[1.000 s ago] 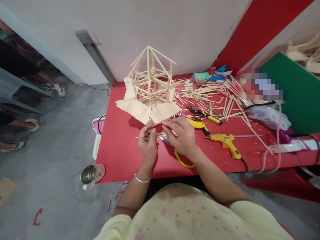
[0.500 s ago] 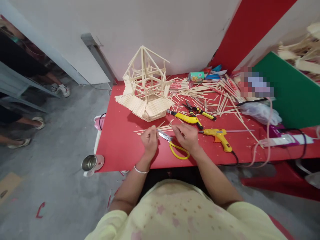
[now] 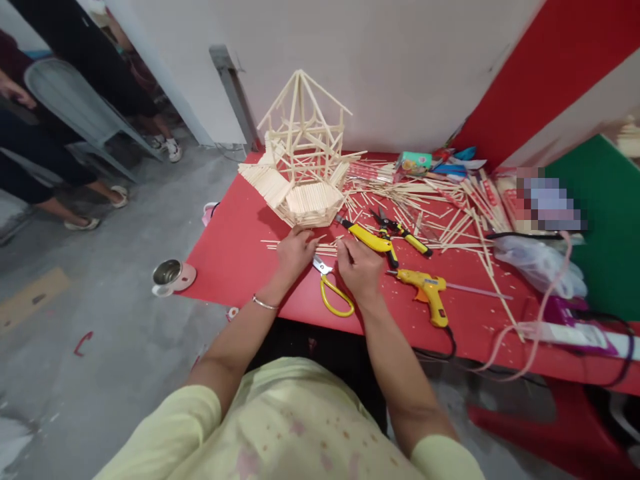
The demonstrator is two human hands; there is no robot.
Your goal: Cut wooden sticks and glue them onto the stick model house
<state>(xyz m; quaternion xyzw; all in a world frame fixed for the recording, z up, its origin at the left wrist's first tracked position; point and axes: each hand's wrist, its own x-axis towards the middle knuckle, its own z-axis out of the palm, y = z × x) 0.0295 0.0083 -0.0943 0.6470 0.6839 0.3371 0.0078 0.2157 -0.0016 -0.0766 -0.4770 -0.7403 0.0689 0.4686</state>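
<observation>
My left hand (image 3: pixel 294 253) rests on the red table (image 3: pixel 240 267) with its fingers curled over a small row of thin wooden sticks (image 3: pixel 325 249). To its right, my right hand (image 3: pixel 357 267) pinches the other end of those sticks, fingers pressed together. Yellow-handled scissors (image 3: pixel 331 293) lie between and just below my hands. A stick-built house model (image 3: pixel 300 167) with an open roof frame stands right behind my hands.
A yellow utility knife (image 3: pixel 367 238), yellow-handled snips (image 3: pixel 403 230) and a yellow glue gun (image 3: pixel 427 293) with its cord lie to the right. Loose sticks (image 3: pixel 435 207) cover the table's back. A steel cup (image 3: pixel 167 275) sits on the floor at left. People's legs (image 3: pixel 60 180) show far left.
Both hands came down from a stick held near the model's base onto the sticks lying on the table. The view has swung left and tilted.
</observation>
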